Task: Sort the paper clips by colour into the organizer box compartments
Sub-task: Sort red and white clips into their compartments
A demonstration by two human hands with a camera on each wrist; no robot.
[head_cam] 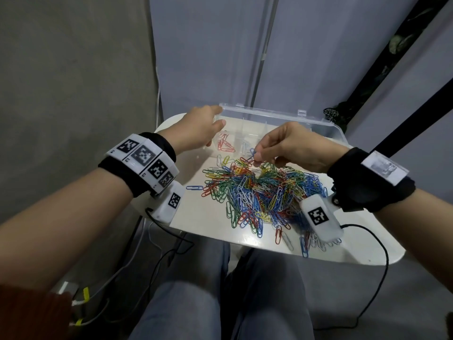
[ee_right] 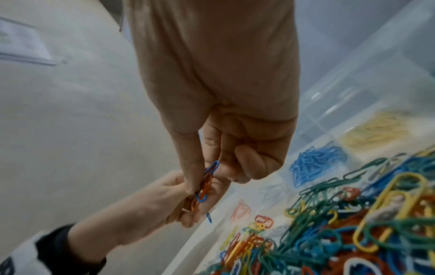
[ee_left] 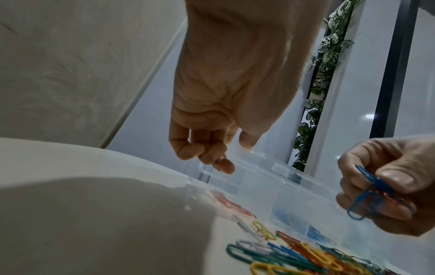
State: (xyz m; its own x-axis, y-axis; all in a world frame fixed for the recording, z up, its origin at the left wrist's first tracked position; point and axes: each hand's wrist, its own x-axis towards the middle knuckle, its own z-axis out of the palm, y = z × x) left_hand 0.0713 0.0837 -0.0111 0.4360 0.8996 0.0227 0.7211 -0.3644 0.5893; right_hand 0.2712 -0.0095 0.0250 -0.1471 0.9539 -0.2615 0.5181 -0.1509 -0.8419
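right hand point(head_cam: 291, 146) pinches blue and red paper clips point(ee_left: 372, 191) above mixed pile point(head_cam: 259, 192) | left hand point(head_cam: 196, 130) empty, fingers loosely curled at clear organizer box point(head_cam: 269, 114) corner | white table point(head_cam: 208, 217)

Head view looks down from above; both wrist views sit low and close, sharing the clip pile point(head_cam: 259, 192) and box point(head_cam: 318, 126)

You have one clear organizer box point(head_cam: 318, 123) and one white desk point(head_cam: 201, 217). One heap of loose clips point(head_cam: 259, 192) lies on the desk, far too many to count, in five colours: blue, red, green, yellow and white. Inside the box you see three sorted groups: red point(head_cam: 224, 144), blue point(ee_right: 315, 161) and yellow point(ee_right: 374, 134). Two wrist bands are in view, one on each arm.
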